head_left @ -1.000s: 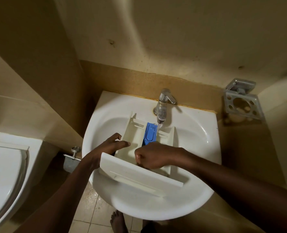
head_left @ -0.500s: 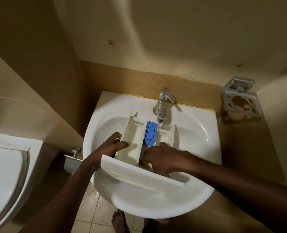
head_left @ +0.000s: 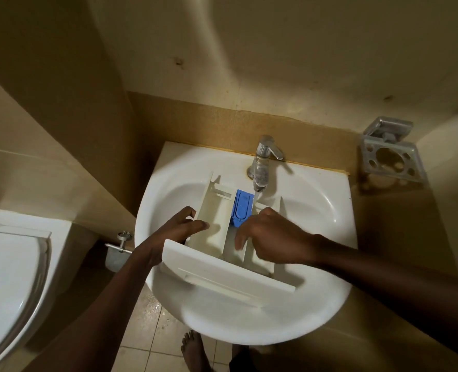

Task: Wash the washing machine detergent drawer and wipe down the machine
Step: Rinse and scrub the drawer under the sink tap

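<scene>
White porcelain sink [head_left: 316, 315] fills mid-frame, and in it lies our detergent drawer [head_left: 217, 275], its long axis running from the front panel at lower centre up to the tap [head_left: 262, 162]. Our left hand [head_left: 176, 232] grips its left wall. Our right hand [head_left: 273, 237], nearer the water, dips loose fingers into the middle compartment, holding nothing. A blue insert [head_left: 240, 208] sits just above them, with water falling into the right compartment.
</scene>
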### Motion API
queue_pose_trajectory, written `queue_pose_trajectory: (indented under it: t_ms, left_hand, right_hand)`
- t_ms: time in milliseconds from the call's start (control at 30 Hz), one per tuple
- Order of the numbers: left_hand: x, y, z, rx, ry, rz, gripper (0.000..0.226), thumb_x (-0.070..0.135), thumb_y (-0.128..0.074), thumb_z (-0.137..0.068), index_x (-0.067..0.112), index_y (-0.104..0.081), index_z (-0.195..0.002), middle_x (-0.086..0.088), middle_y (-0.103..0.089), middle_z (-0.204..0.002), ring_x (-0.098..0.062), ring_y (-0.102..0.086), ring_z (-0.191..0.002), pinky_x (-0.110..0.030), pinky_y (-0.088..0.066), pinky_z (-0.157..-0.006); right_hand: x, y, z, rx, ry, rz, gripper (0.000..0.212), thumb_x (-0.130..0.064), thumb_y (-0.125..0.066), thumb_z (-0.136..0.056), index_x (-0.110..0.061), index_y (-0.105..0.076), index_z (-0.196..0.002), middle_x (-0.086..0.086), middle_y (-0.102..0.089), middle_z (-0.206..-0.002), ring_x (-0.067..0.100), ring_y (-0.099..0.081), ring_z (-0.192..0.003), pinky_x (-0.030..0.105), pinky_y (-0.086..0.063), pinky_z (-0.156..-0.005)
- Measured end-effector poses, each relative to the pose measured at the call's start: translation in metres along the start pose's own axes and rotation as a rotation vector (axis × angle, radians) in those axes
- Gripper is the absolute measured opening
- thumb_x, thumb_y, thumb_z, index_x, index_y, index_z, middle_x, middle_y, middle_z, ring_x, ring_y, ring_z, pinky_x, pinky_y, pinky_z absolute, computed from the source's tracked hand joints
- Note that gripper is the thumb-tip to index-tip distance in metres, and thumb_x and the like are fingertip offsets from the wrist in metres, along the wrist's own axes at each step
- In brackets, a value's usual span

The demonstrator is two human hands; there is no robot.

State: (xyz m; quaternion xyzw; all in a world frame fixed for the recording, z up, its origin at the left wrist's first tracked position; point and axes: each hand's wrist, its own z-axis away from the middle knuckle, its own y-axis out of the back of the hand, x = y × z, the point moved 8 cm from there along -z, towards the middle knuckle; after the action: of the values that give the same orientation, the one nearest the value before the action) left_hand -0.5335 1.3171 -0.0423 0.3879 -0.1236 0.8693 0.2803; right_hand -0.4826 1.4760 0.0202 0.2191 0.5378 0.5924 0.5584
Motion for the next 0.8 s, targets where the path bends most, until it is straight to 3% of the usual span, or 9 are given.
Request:
queue_pose_trajectory:
  t_ms: [67, 133, 200, 267, 367, 467, 533, 633, 800]
  left_hand:
    - [0.002, 0.001, 0.001, 0.002, -0.004, -0.004, 0.036, 0.047, -0.075, -0.067, 0.035, -0.049, -0.088, -0.013, -0.058, -0.097, -0.022, -0.054, -0.090, -0.036, -0.040, -0.082]
    - [0.004, 0.001, 0.000, 0.010, -0.011, 0.012, 0.031, 0.039, -0.074, -0.077, 0.036, -0.043, -0.081, 0.003, -0.049, -0.087, -0.020, -0.049, -0.080, -0.032, -0.039, -0.075]
    - [0.004, 0.001, -0.001, 0.009, -0.016, 0.023, 0.032, 0.036, -0.075, -0.075, 0.035, -0.043, -0.079, 0.008, -0.047, -0.082, -0.021, -0.048, -0.082, -0.033, -0.039, -0.079]
    - [0.008, 0.000, 0.000, -0.001, -0.024, 0.023, 0.030, 0.035, -0.074, -0.072, 0.034, -0.045, -0.080, 0.007, -0.051, -0.082, -0.023, -0.050, -0.085, -0.036, -0.039, -0.083]
    - [0.009, 0.000, -0.004, 0.004, -0.017, 0.007, 0.024, 0.024, -0.068, -0.090, 0.031, -0.046, -0.083, 0.008, -0.054, -0.085, -0.022, -0.057, -0.077, -0.034, -0.046, -0.079]
    - [0.008, -0.002, -0.005, -0.019, -0.013, 0.018, 0.027, 0.031, -0.074, -0.080, 0.032, -0.048, -0.084, 0.007, -0.053, -0.084, -0.022, -0.057, -0.078, -0.034, -0.047, -0.078]
    - [0.007, -0.002, -0.005, -0.016, -0.013, 0.016, 0.022, 0.030, -0.072, -0.085, 0.032, -0.052, -0.090, 0.010, -0.052, -0.087, -0.016, -0.056, -0.078, -0.027, -0.048, -0.074]
    - [0.004, -0.003, -0.007, 0.001, -0.007, 0.004, 0.013, 0.024, -0.060, -0.095, 0.033, -0.052, -0.098, 0.015, -0.051, -0.092, -0.006, -0.057, -0.079, -0.016, -0.050, -0.061]
    - [0.006, -0.006, -0.003, -0.015, 0.008, 0.008, 0.011, 0.018, -0.059, -0.095, 0.027, -0.053, -0.094, 0.008, -0.055, -0.092, -0.002, -0.067, -0.062, -0.016, -0.053, -0.061]
  right_hand:
    - [0.022, 0.028, 0.002, 0.220, -0.124, -0.315, 0.044, 0.011, -0.044, -0.072, -0.018, -0.074, -0.086, -0.003, -0.071, -0.097, 0.007, -0.063, -0.088, 0.011, -0.040, -0.077]
    - [0.058, 0.038, 0.005, 0.397, -0.321, -0.569, 0.037, 0.009, -0.047, -0.079, -0.017, -0.072, -0.077, -0.005, -0.070, -0.087, 0.000, -0.062, -0.075, 0.006, -0.041, -0.068]
    - [0.091, 0.029, 0.006, 0.450, -0.535, -0.885, 0.033, 0.006, -0.049, -0.085, -0.014, -0.070, -0.071, -0.004, -0.070, -0.082, 0.007, -0.063, -0.075, 0.012, -0.048, -0.074]
    - [0.105, 0.012, -0.001, 0.492, -0.626, -1.332, 0.032, 0.011, -0.042, -0.087, -0.004, -0.065, -0.072, 0.008, -0.066, -0.082, 0.021, -0.062, -0.079, 0.024, -0.055, -0.077]
    - [0.110, -0.006, -0.008, 0.552, -0.741, -1.756, 0.028, 0.012, -0.037, -0.089, 0.001, -0.061, -0.080, 0.015, -0.063, -0.086, 0.023, -0.060, -0.078, 0.027, -0.056, -0.074]
    - [0.106, -0.020, -0.019, 0.473, -0.788, -1.942, 0.019, 0.005, -0.043, -0.093, 0.005, -0.061, -0.097, 0.017, -0.065, -0.089, 0.025, -0.065, -0.083, 0.030, -0.059, -0.076]
    - [0.101, -0.024, -0.025, 0.418, -0.795, -1.999, 0.019, 0.001, -0.045, -0.094, 0.006, -0.060, -0.104, 0.019, -0.065, -0.089, 0.026, -0.067, -0.084, 0.031, -0.060, -0.075]
    - [0.095, -0.025, -0.031, 0.387, -0.764, -2.073, 0.018, -0.002, -0.045, -0.095, 0.005, -0.061, -0.094, 0.016, -0.065, -0.085, 0.023, -0.066, -0.081, 0.031, -0.060, -0.077]
    - [0.078, -0.028, -0.022, 0.247, -0.814, -2.098, 0.025, 0.005, -0.033, -0.085, -0.001, -0.057, -0.079, 0.012, -0.058, -0.072, 0.020, -0.059, -0.061, 0.021, -0.052, -0.049]
